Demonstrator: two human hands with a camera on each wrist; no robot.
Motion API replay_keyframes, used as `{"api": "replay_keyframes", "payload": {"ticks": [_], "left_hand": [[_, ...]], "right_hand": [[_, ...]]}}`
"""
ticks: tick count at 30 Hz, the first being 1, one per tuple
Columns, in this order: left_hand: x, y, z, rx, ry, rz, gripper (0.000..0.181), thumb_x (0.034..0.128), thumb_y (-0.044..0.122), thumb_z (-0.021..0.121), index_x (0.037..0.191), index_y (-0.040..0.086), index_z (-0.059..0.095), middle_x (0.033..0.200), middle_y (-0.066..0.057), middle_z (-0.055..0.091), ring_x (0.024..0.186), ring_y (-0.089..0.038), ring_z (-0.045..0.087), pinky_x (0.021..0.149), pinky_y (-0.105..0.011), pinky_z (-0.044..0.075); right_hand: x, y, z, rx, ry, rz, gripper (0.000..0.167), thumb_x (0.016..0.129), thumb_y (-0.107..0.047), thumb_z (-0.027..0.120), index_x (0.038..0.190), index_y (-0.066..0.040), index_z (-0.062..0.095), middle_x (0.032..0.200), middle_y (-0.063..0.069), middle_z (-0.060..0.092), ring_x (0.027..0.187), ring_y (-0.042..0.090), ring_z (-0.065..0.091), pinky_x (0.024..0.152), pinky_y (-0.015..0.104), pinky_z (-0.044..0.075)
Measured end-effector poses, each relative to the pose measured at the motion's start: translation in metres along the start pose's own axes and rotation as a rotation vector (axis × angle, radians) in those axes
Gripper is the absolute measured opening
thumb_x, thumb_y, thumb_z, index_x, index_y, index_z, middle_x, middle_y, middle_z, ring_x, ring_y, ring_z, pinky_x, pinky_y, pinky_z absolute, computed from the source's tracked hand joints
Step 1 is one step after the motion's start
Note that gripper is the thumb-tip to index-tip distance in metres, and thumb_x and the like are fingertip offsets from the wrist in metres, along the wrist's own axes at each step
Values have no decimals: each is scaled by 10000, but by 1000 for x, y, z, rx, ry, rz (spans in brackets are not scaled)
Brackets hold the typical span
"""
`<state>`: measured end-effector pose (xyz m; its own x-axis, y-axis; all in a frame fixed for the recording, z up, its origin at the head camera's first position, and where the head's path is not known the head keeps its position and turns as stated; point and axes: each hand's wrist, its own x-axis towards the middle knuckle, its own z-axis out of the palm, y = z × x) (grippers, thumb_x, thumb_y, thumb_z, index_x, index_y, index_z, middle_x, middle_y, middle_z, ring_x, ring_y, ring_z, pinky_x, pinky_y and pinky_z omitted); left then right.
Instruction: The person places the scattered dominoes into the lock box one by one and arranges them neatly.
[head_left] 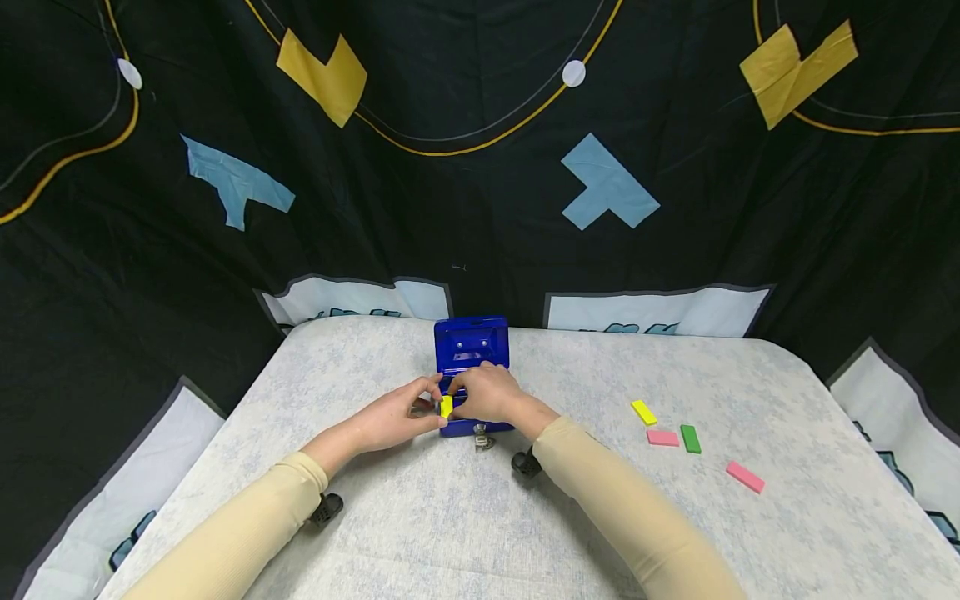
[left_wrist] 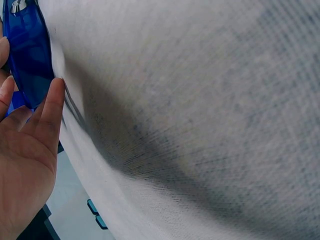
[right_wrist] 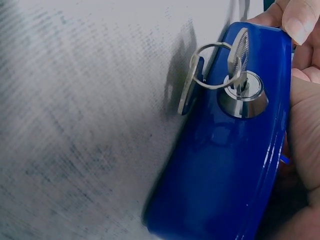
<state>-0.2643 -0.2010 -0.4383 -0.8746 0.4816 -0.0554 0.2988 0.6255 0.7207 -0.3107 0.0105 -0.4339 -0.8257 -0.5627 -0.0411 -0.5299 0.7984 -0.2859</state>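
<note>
A small blue cash box [head_left: 474,428] stands on the table with its lid [head_left: 472,342] raised. At the left end of the box a yellow block [head_left: 447,407] shows between both hands. My right hand [head_left: 487,393] reaches over the box with curled fingers and appears to pinch this block; its fingertips are partly hidden. My left hand [head_left: 397,417] lies against the box's left end, thumb towards the front, and an extended finger [left_wrist: 54,102] touches the side in the left wrist view. Keys on a ring [right_wrist: 212,86] hang from the front lock [right_wrist: 243,100].
To the right lie a yellow block [head_left: 643,412], a green block [head_left: 691,439], a pink block [head_left: 663,438] and another pink block [head_left: 746,477]. A pale patterned cloth [head_left: 420,525] covers the table. Behind it hangs a black curtain [head_left: 480,233].
</note>
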Motion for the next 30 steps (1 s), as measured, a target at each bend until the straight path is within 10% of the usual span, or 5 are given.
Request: {"api": "replay_keyframes", "payload": {"ticks": [17,30], "left_hand": [[1,0,-1,22,2,-12,378,998,398,681,1190,116,519,1656,-95,301,1271,-293,585,1029,-466,498],[3,3,0,41,8,-19,332,999,361,687,1173,119,542,1656,-96,302,1261,-293,590,1037,-474,489]], "right_hand": [[-13,19,-27,83,81,-13,417,872,-415,823,1219,-193,756,771,-57,601,828,175,487,749,351,397],[-39,48,-49,123,147,1,412,880,-389,815,1214,-156,755,768,-49,602,847,187,478,720,361,405]]}}
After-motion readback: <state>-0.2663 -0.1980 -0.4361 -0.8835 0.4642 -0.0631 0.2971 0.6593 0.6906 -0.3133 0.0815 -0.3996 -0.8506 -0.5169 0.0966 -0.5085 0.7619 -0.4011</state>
